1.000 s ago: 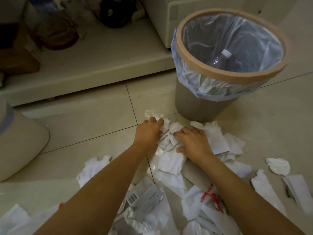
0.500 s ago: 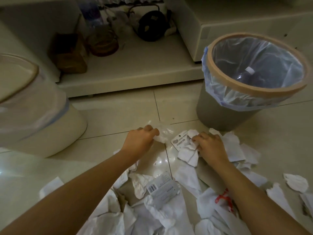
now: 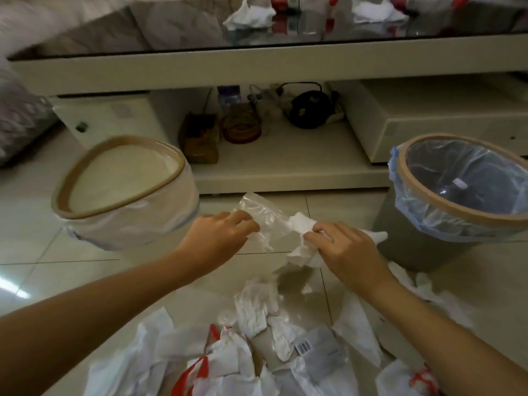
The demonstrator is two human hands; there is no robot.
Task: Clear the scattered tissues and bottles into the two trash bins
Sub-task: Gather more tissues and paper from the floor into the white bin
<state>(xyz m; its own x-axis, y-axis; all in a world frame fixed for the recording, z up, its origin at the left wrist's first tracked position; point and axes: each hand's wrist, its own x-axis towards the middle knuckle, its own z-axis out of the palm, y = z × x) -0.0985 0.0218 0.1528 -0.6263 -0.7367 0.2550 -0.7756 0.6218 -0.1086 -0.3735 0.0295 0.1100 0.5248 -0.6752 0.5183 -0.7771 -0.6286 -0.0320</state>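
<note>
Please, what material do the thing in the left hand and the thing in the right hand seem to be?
Left hand: clear wrapper, likely thin glossy plastic; see-through, shiny creases. Right hand: white wad, likely matte tissue paper; soft, opaque crumples.

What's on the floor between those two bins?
In the head view, bare tile lies between the cream bin and grey bin; above it the left hand holds clear plastic, the right hand tissues.

Crumpled tissues [image 3: 257, 310] and plastic wrappers [image 3: 320, 347] litter a pale tiled floor [image 3: 85, 261], where a white bin [image 3: 125, 195] and a grey bin [image 3: 457, 212] stand well apart. More tissues [image 3: 248, 15] and bottles [image 3: 303, 0] lie on the glass-topped table [image 3: 257, 64] behind.
</note>
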